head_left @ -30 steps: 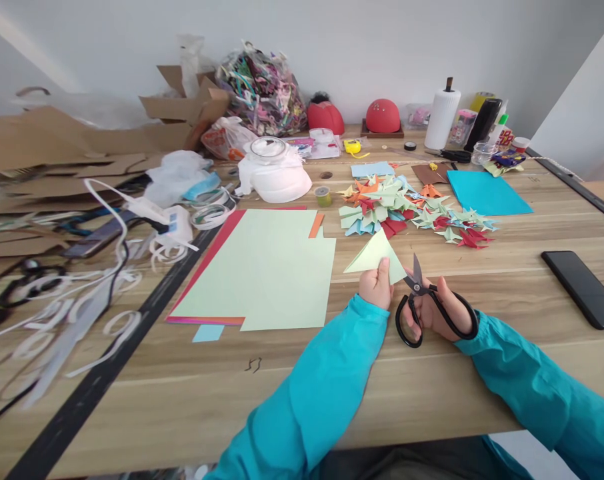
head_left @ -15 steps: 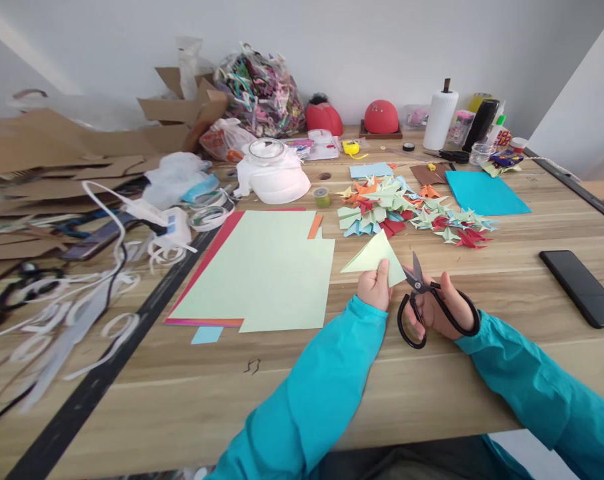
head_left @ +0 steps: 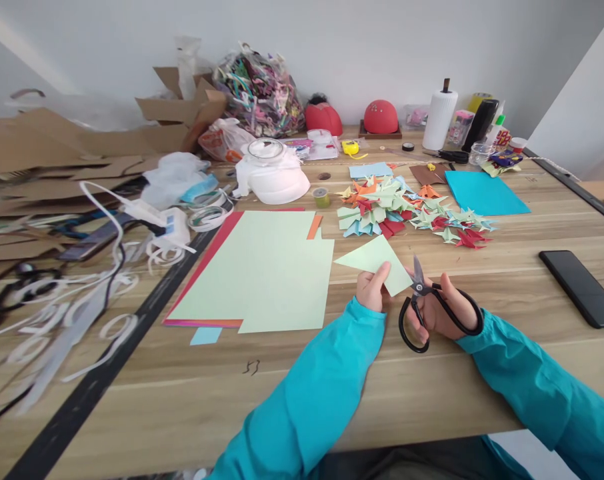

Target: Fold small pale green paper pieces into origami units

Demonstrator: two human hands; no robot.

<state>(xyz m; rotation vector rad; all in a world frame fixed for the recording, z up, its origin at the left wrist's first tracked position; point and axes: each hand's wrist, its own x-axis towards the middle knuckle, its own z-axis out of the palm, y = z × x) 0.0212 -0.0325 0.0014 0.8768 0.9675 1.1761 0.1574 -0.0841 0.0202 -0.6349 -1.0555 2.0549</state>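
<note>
My left hand (head_left: 373, 288) pinches a folded piece of pale green paper (head_left: 369, 255), thumb on top. The paper has a triangular outline, with one point toward the left. My right hand (head_left: 445, 313) has its fingers through the black handles of a pair of scissors (head_left: 419, 288). The blades are parted and sit at the paper's right corner; whether they touch it I cannot tell. Beyond my hands lies a heap of folded paper cranes (head_left: 382, 200) in green, red, blue and orange.
Left of my hands lie stacked sheets of green paper (head_left: 262, 273). A phone (head_left: 579, 287) rests at the right, and a turquoise sheet (head_left: 487, 193) farther back. Cables and a power strip (head_left: 175, 227) clutter the left side. A thread spool (head_left: 321, 197) stands near the cranes.
The folded paper has tilted and turned in my left hand, its right corner now nearer the scissors' blades. The scissors have shifted only slightly.
</note>
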